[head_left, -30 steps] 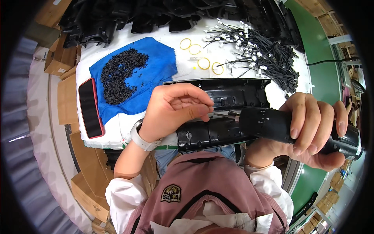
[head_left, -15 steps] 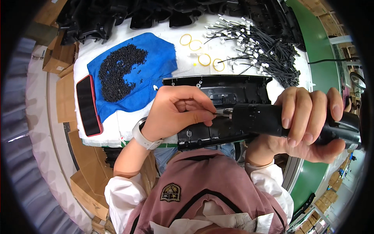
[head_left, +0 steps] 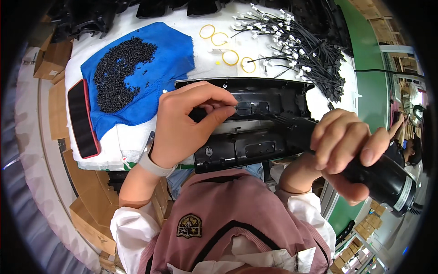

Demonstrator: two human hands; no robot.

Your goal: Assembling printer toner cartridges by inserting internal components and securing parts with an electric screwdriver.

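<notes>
My right hand (head_left: 343, 139) is wrapped around a black electric screwdriver (head_left: 381, 182), whose cable leaves its rear end at the right. Its front end points left and down into a black plastic housing (head_left: 223, 155) lying open in front of me. Thumb and forefinger of my left hand (head_left: 187, 121) are pinched together over the housing's left part. Whatever they hold, if anything, is too small to make out. Left of that hand, many small black screws (head_left: 109, 86) are heaped on a blue cloth (head_left: 178, 55).
A phone with a red edge (head_left: 83, 119) lies beside the cloth. Yellow rings (head_left: 230, 58) and a pile of black cables with white connectors (head_left: 310, 59) sit behind the housing. More black plastic parts (head_left: 82, 20) line the table's far side. Cardboard boxes (head_left: 93, 205) stand at the left. Another person (head_left: 406, 144) shows at far right.
The screwdriver's front end has moved away from my left fingertips and tilted down into the housing. My left hand has shifted slightly left and up. The whole view has shifted a little.
</notes>
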